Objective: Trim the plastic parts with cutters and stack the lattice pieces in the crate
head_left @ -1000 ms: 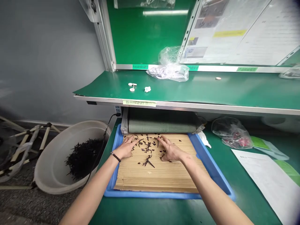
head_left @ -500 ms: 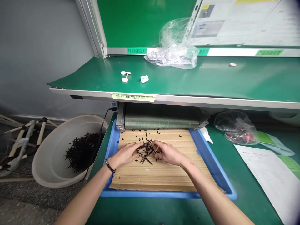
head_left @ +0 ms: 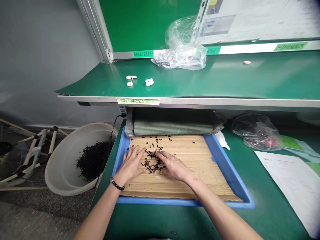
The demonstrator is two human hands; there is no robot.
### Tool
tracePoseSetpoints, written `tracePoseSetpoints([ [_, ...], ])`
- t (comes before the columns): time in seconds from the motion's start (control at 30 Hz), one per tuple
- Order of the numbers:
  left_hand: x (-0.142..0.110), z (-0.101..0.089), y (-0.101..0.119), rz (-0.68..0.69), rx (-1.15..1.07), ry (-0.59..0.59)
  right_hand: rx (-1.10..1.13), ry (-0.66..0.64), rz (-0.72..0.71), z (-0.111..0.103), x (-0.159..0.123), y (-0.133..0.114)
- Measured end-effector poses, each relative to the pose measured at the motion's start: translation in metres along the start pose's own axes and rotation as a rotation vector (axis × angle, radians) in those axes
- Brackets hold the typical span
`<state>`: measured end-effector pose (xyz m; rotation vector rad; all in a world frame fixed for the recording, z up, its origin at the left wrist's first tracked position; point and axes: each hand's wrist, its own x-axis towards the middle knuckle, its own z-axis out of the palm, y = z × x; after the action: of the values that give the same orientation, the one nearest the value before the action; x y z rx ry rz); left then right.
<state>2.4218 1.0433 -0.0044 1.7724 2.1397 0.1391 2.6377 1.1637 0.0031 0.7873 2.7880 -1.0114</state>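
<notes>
- Parts (head_left: 151, 154) are scattered on cardboard (head_left: 170, 188), laid in a tray (head_left: 162, 201).
- The tray is flanked by a tub (head_left: 60, 163) at left, paper (head_left: 285, 180) at right.
- Behind, a conveyor (head_left: 172, 127) is overhung by a shelf (head_left: 187, 83).

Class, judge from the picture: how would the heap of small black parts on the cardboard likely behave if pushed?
The black parts look thin and criss-crossed, so they may snag and drag one another along. Their small size suggests each is light and easily shifted. Ridges across the cardboard might catch some pieces.
</notes>
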Motion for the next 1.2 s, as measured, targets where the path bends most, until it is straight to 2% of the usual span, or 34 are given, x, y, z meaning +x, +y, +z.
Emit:
tracePoseSetpoints([
  [0.1, -0.001, 0.007, -0.009, -0.031, -0.002, 0.088, -0.015, 0.075, 0.061, 0.002, -0.016, 0.005],
  [0.23, 0.004, 0.016, -0.022, 0.013, 0.0, 0.176, -0.056, 0.036, 0.254, 0.004, -0.025, 0.008],
  [0.33, 0.004, 0.015, -0.019, 0.061, -0.025, 0.232, -0.027, 0.025, 0.217, 0.009, -0.02, 0.005],
  [0.4, 0.003, 0.01, -0.011, 0.107, -0.077, 0.193, -0.016, 0.034, 0.196, 0.012, -0.013, 0.002],
  [0.53, 0.0, -0.001, 0.007, 0.189, -0.199, -0.028, -0.035, 0.031, 0.178, 0.015, 0.0, -0.002],
  [0.63, 0.002, 0.001, 0.016, 0.171, -0.206, -0.068, -0.057, 0.034, 0.128, 0.018, 0.003, -0.006],
  [0.73, 0.003, 0.012, 0.022, 0.16, -0.167, -0.005, -0.076, 0.092, 0.099, 0.022, 0.001, -0.012],
  [0.93, -0.005, 0.029, 0.027, 0.281, -0.239, 0.17, -0.091, 0.153, 0.095, 0.021, -0.008, -0.022],
  [1.1, -0.016, 0.028, 0.026, 0.265, -0.299, 0.264, -0.038, 0.188, 0.043, 0.021, -0.013, -0.028],
  [1.2, -0.028, 0.013, 0.025, 0.289, -0.254, 0.32, -0.058, 0.193, 0.02, 0.013, -0.014, -0.042],
])
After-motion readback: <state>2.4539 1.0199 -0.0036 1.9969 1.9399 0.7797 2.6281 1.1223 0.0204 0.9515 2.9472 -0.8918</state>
